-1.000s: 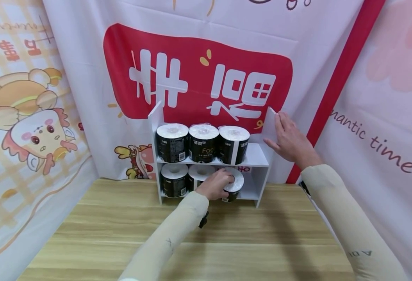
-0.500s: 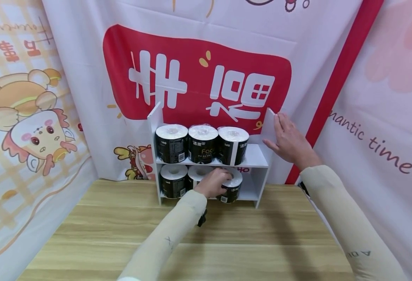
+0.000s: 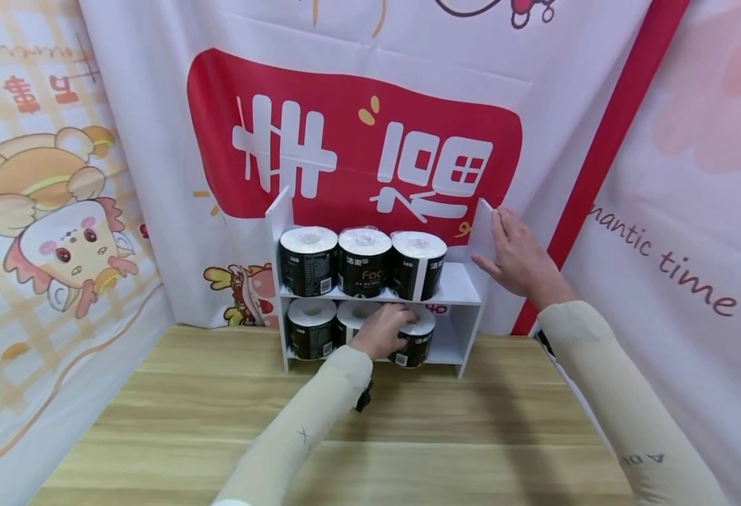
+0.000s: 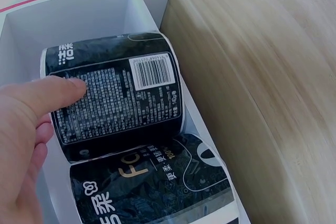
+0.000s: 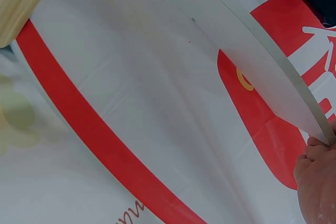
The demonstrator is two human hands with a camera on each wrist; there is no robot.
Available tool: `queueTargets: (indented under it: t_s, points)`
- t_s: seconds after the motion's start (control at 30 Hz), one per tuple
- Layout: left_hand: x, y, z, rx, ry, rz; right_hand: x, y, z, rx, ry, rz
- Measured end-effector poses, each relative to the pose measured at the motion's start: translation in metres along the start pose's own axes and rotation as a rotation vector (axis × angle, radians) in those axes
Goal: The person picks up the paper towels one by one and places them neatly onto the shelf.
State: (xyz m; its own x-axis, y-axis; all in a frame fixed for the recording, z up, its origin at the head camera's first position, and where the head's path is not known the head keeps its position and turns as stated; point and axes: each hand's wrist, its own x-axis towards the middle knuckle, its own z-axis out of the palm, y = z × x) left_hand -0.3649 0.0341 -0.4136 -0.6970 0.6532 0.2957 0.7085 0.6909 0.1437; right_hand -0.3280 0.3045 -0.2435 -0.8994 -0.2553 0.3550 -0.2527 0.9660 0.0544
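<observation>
My left hand (image 3: 383,330) grips a black-wrapped toilet paper roll (image 3: 411,348) at the right of the lower shelf. Its thumb (image 4: 65,92) lies across the label beside the barcode; the other fingers are mostly hidden behind the roll. The white two-tier shelf (image 3: 465,284) stands against the back cloth. My right hand (image 3: 522,256) holds the shelf's right side panel (image 5: 247,40) near its top, thumb toward the inner face and fingers along the outside. Beside the gripped roll sits another roll (image 4: 152,182), partly covered by the left hand in the head view.
Three more rolls line the upper shelf, the middle roll (image 3: 364,263) between its neighbours. Another roll (image 3: 311,330) stands at the lower left. The wooden table (image 3: 446,436) spreads in front of the shelf. Printed cloths (image 3: 648,232) hang at the back and sides.
The gripped roll has shifted slightly left and sits more upright, closer to the roll beside it. My right hand stays at the side panel.
</observation>
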Motion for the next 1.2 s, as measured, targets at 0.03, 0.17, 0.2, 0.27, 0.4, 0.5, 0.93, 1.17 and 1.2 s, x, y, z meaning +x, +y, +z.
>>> queueTargets:
  t_s: [0.03,0.17,0.2,0.27,0.4,0.5,0.93,1.17,1.2]
  points:
    - [-0.001,-0.001,0.001,0.001,0.003,-0.012,0.001,-0.001,0.001,0.002,-0.001,-0.003]
    - [-0.004,-0.003,0.002,0.003,0.008,-0.041,0.002,-0.002,0.004,-0.002,-0.008,-0.005]
    - [-0.005,-0.004,0.002,0.004,0.008,-0.044,0.003,-0.003,0.004,-0.006,-0.010,-0.003]
    - [-0.007,-0.004,0.002,0.006,0.010,-0.047,0.004,-0.003,0.004,-0.014,-0.008,-0.004]
    - [-0.011,-0.005,-0.001,0.000,0.028,-0.044,0.005,-0.003,0.002,-0.019,-0.013,-0.008]
    - [-0.015,-0.007,-0.004,-0.026,0.062,-0.020,0.006,-0.003,-0.001,-0.006,-0.024,-0.003]
    - [-0.051,-0.020,-0.034,0.042,0.093,0.095,0.002,0.000,-0.010,-0.016,-0.020,-0.040]
    - [-0.086,-0.034,-0.041,0.197,0.076,0.140,-0.017,-0.007,-0.010,-0.078,0.060,-0.102]
    - [-0.092,-0.036,-0.042,0.210,0.080,0.138,-0.021,-0.008,-0.010,-0.086,0.074,-0.109]
